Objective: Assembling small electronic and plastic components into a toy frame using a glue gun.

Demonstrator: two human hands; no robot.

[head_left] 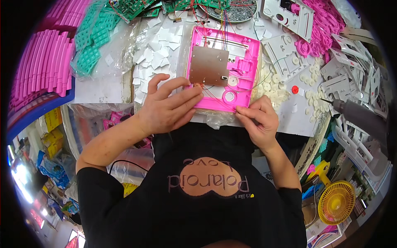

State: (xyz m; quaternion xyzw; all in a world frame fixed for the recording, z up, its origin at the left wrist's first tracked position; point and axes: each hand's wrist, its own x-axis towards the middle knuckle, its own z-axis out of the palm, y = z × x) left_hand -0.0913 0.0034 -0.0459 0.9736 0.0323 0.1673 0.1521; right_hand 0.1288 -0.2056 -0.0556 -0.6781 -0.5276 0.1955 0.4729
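Observation:
A shallow pink plastic case lies in front of me on the table, its inside facing up. Over its left half rests a brown circuit board, with thin coloured wires running from its top and lower edges. My left hand has its fingers stretched out across the case's lower left edge, fingertips touching by the wires below the board. At the lower right corner, the thumb and forefinger of my right hand pinch the case's rim. Whether a wire is also between them is too small to tell.
White paper squares are scattered left of the case; cream plastic discs lie right. A dark power screwdriver points in from the right. Green circuit boards lie behind. Pink strips fill a blue bin at left.

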